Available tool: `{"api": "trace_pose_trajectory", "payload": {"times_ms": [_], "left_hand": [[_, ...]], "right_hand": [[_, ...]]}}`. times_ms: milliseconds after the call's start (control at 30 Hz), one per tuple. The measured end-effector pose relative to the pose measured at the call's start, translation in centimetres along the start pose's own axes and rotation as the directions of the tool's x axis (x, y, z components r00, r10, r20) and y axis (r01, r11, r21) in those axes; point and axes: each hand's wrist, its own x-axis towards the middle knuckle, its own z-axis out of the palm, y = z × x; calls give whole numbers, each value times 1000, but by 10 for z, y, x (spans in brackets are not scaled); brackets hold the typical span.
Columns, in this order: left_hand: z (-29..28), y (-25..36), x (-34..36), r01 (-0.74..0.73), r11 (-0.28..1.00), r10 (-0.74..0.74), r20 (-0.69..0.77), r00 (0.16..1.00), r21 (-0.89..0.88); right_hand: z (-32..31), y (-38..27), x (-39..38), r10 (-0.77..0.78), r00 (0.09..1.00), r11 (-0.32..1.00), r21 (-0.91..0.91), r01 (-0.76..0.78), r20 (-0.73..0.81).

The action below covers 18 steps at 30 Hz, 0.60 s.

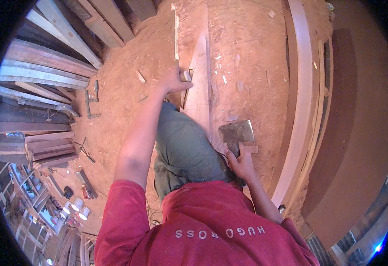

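The right hand (241,163) was closed around the short handle of a hatchet (236,134), whose broad grey head stood just above the fist and close beside the right edge of a long plank (199,84). The left hand (172,80) was clamped on the upper part of that plank, fingers wrapped over its near edge, holding it steady at arm's length. The plank ran away from both grips, up and along the floor (251,57), with the person's grey-green trouser leg (183,150) pressed against its lower end between the two hands.

Beyond the hatchet the floor was reddish earth thick with sawdust and pale chips (224,80). To the right of the hatchet hand a long curved beam (301,97) swept past, hemming that side in; past it lay smooth brown ground. Left of the holding hand there was more open floor, then a metal clamp (90,103) lying on it, and farther out stacked boards (38,75) along the wall. Lower left, well away from either hand, small white cups (79,208) sat among clutter.
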Motion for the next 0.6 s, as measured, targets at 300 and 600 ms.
{"api": "trace_pose_trajectory", "payload": {"times_ms": [300, 600], "left_hand": [[8, -34, 1, 310, 902, -228, 277, 934, -302], [-34, 12, -21, 148, 974, -137, 76, 988, -172]], "right_hand": [[6, 9, 10, -31, 1000, 999, -29, 31, 3], [10, 23, 21, -157, 987, 986, 53, 157, 14]]}}
